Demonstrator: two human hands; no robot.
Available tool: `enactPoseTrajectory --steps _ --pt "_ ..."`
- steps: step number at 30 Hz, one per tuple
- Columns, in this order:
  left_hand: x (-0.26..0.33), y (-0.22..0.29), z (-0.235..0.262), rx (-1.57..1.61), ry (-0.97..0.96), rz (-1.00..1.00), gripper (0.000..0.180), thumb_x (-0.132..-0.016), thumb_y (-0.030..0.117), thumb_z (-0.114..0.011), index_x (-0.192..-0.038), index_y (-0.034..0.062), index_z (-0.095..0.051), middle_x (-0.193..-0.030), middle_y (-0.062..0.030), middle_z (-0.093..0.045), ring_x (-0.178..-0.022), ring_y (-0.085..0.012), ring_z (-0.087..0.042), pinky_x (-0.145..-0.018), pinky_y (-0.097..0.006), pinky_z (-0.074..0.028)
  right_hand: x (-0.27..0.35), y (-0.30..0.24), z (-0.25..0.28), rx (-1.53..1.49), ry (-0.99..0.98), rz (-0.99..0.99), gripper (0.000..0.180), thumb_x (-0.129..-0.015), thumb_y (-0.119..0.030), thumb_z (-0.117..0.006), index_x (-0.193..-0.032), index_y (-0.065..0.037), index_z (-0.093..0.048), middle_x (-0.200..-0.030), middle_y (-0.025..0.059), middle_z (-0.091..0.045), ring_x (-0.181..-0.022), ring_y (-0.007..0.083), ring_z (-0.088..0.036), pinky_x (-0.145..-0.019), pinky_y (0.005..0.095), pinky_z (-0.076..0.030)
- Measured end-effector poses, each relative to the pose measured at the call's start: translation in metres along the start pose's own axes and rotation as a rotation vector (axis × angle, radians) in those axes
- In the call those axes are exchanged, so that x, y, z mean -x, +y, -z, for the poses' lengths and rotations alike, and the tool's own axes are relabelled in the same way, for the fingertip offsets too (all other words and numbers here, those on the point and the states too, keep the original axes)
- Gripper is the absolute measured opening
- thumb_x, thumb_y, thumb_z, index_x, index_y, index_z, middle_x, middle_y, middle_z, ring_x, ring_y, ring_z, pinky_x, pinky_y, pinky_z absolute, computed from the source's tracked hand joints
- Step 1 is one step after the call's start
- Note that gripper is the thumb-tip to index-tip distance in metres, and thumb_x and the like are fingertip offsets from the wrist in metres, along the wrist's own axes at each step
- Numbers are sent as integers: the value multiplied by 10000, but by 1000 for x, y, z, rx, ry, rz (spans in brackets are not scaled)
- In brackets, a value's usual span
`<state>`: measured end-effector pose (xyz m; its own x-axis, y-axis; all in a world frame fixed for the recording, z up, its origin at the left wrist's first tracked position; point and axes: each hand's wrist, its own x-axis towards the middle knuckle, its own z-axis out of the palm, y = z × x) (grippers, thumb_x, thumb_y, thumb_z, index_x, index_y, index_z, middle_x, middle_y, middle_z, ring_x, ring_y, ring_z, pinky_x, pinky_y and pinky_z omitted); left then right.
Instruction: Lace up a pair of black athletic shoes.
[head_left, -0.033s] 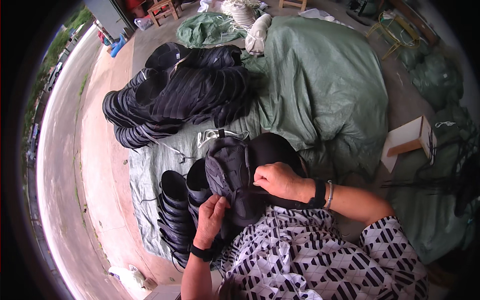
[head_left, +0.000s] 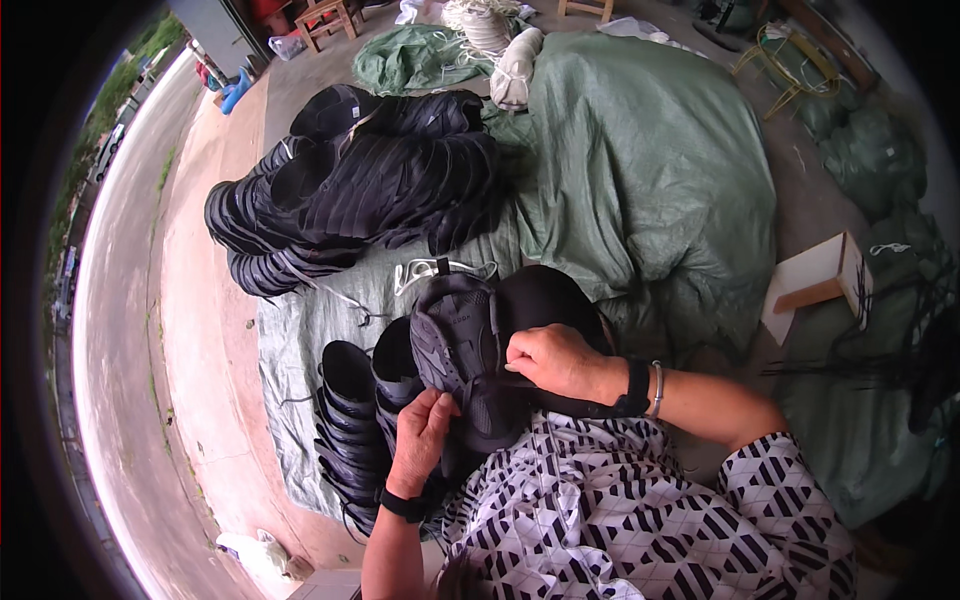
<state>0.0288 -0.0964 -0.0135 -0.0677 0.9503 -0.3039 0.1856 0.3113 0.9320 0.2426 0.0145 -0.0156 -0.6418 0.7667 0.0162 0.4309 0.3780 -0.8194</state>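
Matt mesh shoe upper (head_left: 455, 325), crinkled plastic sheeting (head_left: 640, 170)

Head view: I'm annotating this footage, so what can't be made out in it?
All in the head view:
Inside the right hand: hidden by the curled hand itself.
Underside of the black shoe: hidden by its upper.
Beneath the green sheet: covered.
Wooden frame, far top: cut off by the picture's edge.

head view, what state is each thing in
black shoe, lying on the lap
left grip, fingertips together at the shoe
right grip, pinched closed beside the shoe
large black shoe pile, nested in rows
smaller black shoe row, nested
green sheet, draped, wrinkled
white rope, wound up
wooden stool, upright
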Motion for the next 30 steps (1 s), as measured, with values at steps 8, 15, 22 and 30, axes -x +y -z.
enactPoseTrajectory --steps 8,15,22,30 --pt "-4 0 2 13 12 4 313 -950 259 -508 -732 41 -559 -598 54 -423 -559 -36 -354 -505 -208 -292 0 -13 -6 452 -52 247 117 -804 -95 -600 -778 -12 -521 -725 142 -585 -640 321 -618 -563 363 -518" --pt "-7 5 -2 75 69 45 304 -941 233 -530 -725 21 -558 -612 40 -434 -591 -57 -377 -533 -225 -320 -4 -3 5 35 -156 126 45 -784 -65 -575 -787 -21 -569 -783 139 -628 -760 327 -624 -678 405 -492" --pt "-13 3 -3 20 105 -21 268 -905 208 -568 -702 33 -550 -590 22 -470 -571 -105 -438 -531 -264 -352 -10 -1 5 10 -186 78 22 -784 -55 -576 -795 -36 -578 -785 116 -637 -753 311 -626 -668 397 -494" --pt "-33 52 12 -1226 64 -584 125 -708 210 -675 -717 114 -597 -730 -48 -556 -759 -240 -535 -706 -378 -410 -11 -11 15 432 -16 476 99 -754 -79 -579 -851 -67 -562 -852 90 -531 -748 260 -582 -644 374 -483"
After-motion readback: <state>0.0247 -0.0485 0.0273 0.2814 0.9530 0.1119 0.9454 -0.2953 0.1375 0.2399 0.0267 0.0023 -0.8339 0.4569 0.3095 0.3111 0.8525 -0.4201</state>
